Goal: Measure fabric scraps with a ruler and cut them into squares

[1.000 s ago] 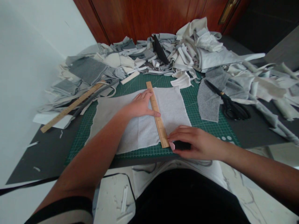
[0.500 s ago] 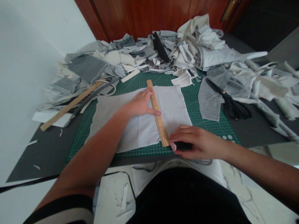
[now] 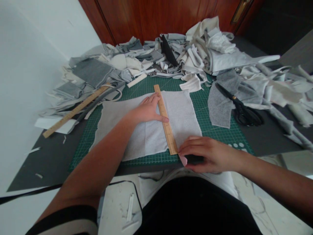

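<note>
A pale grey piece of fabric (image 3: 137,137) lies spread on the green cutting mat (image 3: 90,130). Across it, slightly slanted, runs a wooden ruler (image 3: 168,132). My left hand (image 3: 149,109) lies with thumb and fingers spread, pressing the ruler against the cloth. Close to the ruler's near end, my right hand (image 3: 207,153) pinches a flat pink piece of tailor's chalk (image 3: 183,160) at the ruler's right edge, by the fabric's near border. The fingers partly cover the chalk, so any line drawn there cannot be made out.
Black-handled scissors (image 3: 244,111) lie at the right, partly on a grey fabric piece (image 3: 220,112). A second wooden ruler (image 3: 75,112) rests at the left on folded cloth. Heaped fabric scraps (image 3: 146,54) line the back of the table before a wooden door (image 3: 151,19).
My right hand has shifted slightly toward me and to the right with the chalk, at the ruler's near end. The left hand, ruler and fabric stay in place.
</note>
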